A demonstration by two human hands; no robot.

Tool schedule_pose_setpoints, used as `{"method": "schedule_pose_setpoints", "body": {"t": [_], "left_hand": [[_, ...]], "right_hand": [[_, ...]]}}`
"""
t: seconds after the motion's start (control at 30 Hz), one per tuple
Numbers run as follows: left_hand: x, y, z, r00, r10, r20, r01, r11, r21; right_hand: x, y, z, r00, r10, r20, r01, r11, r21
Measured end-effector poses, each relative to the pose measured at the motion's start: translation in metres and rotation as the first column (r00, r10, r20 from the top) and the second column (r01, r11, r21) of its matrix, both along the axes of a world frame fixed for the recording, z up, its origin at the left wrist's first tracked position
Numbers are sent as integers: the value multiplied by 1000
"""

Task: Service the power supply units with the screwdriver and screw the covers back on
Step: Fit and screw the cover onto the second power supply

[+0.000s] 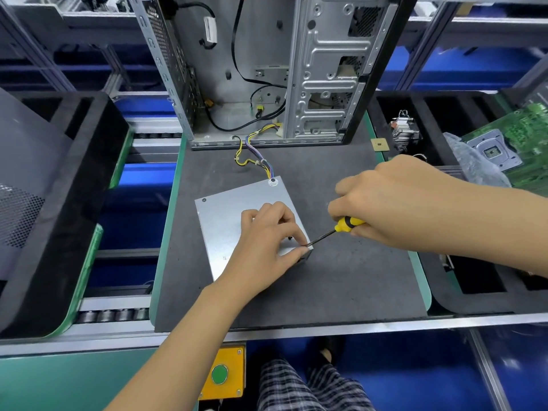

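Note:
A silver power supply unit (225, 223) lies flat on the dark mat (341, 280), its yellow and purple cable bundle (261, 161) running back toward the open case. My left hand (267, 241) rests on the cover, thumb and forefinger pinching at the near right corner around the screwdriver tip; any screw there is hidden. My right hand (397, 203) grips the yellow and black handle of the screwdriver (341, 228), whose shaft slants down-left to that corner.
An open computer case (320, 69) stands upright at the back of the mat. Black foam trays flank it: left tray (74, 203), right tray (462, 280) with a heatsink (404, 130) and green motherboard (516, 143). A small CPU chip (380, 144) lies nearby. Yellow button box (222, 372) sits below.

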State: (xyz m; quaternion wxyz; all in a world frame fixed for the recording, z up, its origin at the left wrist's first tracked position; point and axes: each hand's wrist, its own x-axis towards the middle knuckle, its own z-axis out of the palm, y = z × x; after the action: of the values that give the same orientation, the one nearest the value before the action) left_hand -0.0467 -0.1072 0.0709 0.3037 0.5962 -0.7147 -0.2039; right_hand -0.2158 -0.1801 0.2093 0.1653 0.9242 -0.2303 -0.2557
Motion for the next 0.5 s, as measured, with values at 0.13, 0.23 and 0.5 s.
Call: {"method": "schedule_pose_setpoints", "body": {"t": [0.13,0.23,0.5], "left_hand": [[-1,-2,4,1000,4,0,-4,994,114],[-1,-4,10,1000,2,9,-3,983,184],[0,-4,20,1000,4,-24,3,958,287]], "right_hand": [[8,-3,6,999,51,-19,-52,998,-36],[15,-3,8,996,89,-28,-90,995,-40],[32,-2,21,993,116,-33,-117,993,-31]]}}
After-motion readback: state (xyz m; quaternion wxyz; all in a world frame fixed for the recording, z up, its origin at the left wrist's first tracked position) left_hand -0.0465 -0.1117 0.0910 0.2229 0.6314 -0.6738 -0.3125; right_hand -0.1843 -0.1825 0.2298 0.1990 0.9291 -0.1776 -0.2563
